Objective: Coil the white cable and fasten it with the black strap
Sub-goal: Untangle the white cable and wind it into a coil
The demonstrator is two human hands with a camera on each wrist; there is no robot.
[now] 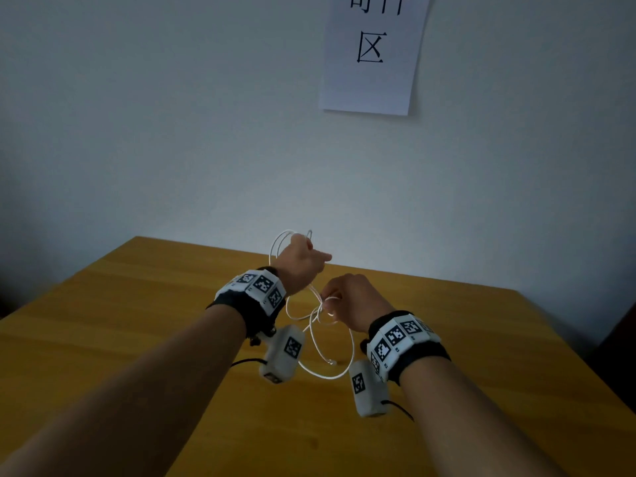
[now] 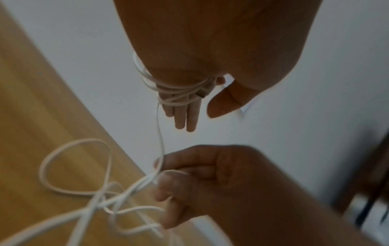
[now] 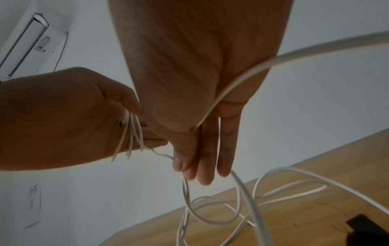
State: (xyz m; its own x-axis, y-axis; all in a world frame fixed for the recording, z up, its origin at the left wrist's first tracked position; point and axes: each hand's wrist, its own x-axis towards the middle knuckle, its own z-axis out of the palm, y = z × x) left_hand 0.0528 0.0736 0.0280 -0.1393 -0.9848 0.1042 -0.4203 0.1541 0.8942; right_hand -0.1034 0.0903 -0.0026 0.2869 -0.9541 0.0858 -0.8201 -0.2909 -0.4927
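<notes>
The left hand is raised above the yellow-brown wooden worktop, its fingers straight and held side by side, with several turns of the thin white round cable wound around them near the knuckles; a small connector end lies tucked against those turns on the thumb side. Below and just beside it, the right hand pinches one strand of the same cable between thumb and curled fingers, and a short stretch runs taut from that pinch up to the wound turns. Beneath the right hand the rest of the cable hangs in loose, crossing loops down toward the worktop. A dark flat object, possibly the black strap, lies on the worktop out past the right hand's little-finger side, well apart from both hands; what it is cannot be told for sure.
</notes>
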